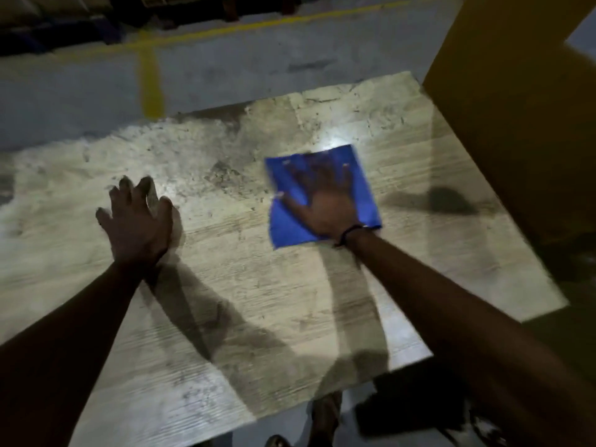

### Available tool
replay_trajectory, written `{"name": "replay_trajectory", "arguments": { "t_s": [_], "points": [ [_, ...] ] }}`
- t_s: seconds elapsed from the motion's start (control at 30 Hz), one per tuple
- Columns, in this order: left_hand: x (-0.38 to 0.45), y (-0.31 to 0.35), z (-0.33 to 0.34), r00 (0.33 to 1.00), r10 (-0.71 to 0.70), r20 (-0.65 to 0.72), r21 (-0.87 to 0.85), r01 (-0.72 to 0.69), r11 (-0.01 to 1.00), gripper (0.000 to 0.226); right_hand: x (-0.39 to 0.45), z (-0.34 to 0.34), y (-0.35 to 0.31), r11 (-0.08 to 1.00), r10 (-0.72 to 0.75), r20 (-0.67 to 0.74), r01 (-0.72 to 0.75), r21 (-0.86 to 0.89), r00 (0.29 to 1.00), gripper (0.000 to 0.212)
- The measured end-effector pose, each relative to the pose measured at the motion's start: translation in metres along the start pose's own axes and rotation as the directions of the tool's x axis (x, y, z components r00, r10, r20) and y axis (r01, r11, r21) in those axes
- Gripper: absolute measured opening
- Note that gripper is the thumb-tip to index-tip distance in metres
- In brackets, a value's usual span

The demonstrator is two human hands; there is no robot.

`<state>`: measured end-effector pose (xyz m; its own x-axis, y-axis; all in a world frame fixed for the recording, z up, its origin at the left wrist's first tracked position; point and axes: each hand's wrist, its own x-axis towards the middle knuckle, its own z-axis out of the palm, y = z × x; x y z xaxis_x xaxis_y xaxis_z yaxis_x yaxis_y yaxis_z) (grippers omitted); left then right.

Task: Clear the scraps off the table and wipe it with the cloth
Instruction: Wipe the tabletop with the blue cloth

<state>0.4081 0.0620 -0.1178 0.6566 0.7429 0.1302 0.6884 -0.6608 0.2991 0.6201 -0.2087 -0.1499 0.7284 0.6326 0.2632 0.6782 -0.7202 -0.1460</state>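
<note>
Cloth of bright blue, square and soft-looking (322, 195), is spread flat on the pale, wood-grained desk (242, 285), toward its far right corner. It is pressed down by the right hand (325, 204), whose fingers are fanned wide and laid straight on the fabric; nothing is gripped. A dark band (350, 233) is worn at that wrist. The left hand (138, 221) is held at the desk's left side, well apart from the cloth, fingers spread and slightly bent, holding nothing; whether it touches the surface cannot be told because of blur. The desk top is worn and mottled, with dark specks and grime (225, 175) near its far edge. Beyond lies a grey concrete floor (80, 101) marked with yellow painted lines (151, 88). A large brown cardboard-coloured panel (516, 108) rises at the right edge.
</note>
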Motion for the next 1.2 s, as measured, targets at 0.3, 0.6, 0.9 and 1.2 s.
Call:
{"name": "replay_trajectory", "arguments": {
  "t_s": [0.3, 0.6, 0.9, 1.2],
  "points": [
    [0.003, -0.011, 0.007, 0.999, -0.009, -0.045, -0.018, 0.009, 1.0, 0.065, 0.058, -0.023, 0.121, 0.74, 0.673, 0.073, -0.671, -0.056, 0.736, 0.076],
    [0.003, -0.012, 0.008, 0.997, -0.017, -0.077, -0.064, 0.012, 0.998, 0.061, 0.143, 0.024, -0.109, 0.996, -0.023, 0.264, 0.0, 0.086, 0.964, 0.068],
    [0.003, -0.008, 0.003, 0.997, -0.059, -0.054, -0.069, 0.055, 0.996, 0.064, 0.17, 0.018, 0.01, 0.948, 0.315, 0.219, -0.317, -0.025, 0.924, 0.078],
    [0.007, -0.011, 0.008, 0.997, -0.065, -0.049, -0.067, 0.062, 0.996, 0.063, 0.193, 0.019, 0.003, 0.868, 0.492, 0.214, -0.494, -0.05, 0.844, 0.077]
  ]
}}
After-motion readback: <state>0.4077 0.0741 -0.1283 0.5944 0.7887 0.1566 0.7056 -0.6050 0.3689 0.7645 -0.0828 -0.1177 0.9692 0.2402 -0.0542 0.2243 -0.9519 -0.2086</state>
